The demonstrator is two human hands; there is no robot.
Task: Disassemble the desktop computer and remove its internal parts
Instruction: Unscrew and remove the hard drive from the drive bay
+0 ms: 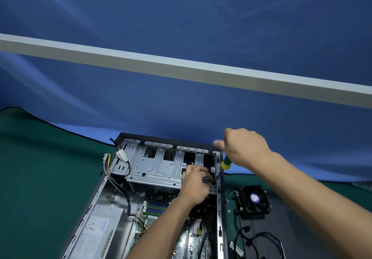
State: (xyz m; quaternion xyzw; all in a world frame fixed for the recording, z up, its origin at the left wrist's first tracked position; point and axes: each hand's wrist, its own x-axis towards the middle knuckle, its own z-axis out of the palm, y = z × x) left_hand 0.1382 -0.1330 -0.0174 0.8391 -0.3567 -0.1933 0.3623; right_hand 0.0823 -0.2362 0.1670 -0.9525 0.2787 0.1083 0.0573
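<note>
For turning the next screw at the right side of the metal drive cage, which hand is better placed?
Probably the right hand: it grips the green-and-yellow screwdriver above the silver drive cage. The left hand is steadying near the tip.

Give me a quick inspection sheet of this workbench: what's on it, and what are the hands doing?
Surface: green mat, blue cloth behind.
Job's things: open computer case lying flat; silver drive cage, power supply and motherboard inside.
Clutter: cooler fan on a black side panel right of the case.
Hands: left hand reaches in at the cage's right end; right hand grips a green-and-yellow screwdriver.
Cables: coloured bundle over the case's left wall; black leads on the panel.
Surroundings: grey bar crossing above.
</note>
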